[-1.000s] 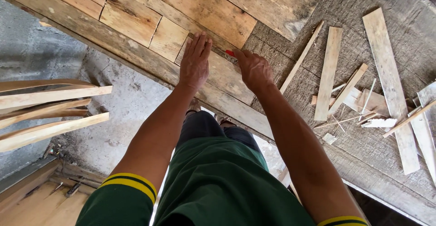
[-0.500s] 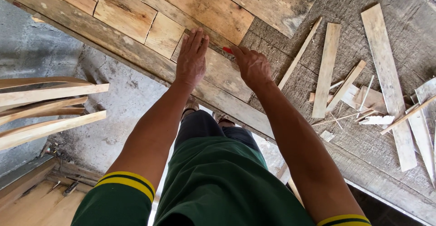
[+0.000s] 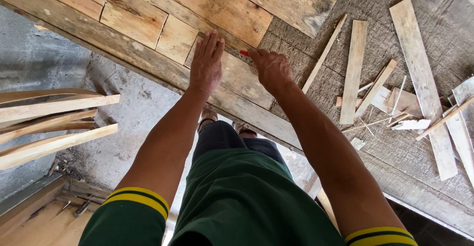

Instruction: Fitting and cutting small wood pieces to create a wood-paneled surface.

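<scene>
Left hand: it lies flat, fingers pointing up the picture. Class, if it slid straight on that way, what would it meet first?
Probably the long plank just beyond the left hand, though the height of that edge is unclear.

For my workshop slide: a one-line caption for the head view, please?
Left hand flat on a wooden board, right hand holding a red marker at its edge, offcut strips alongside.

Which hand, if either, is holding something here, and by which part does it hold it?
The right hand holds a small red marking tool; its grip covers all but the red tip, so the exact hold is hidden. The left hand holds nothing, lying flat on a wooden board.
</scene>
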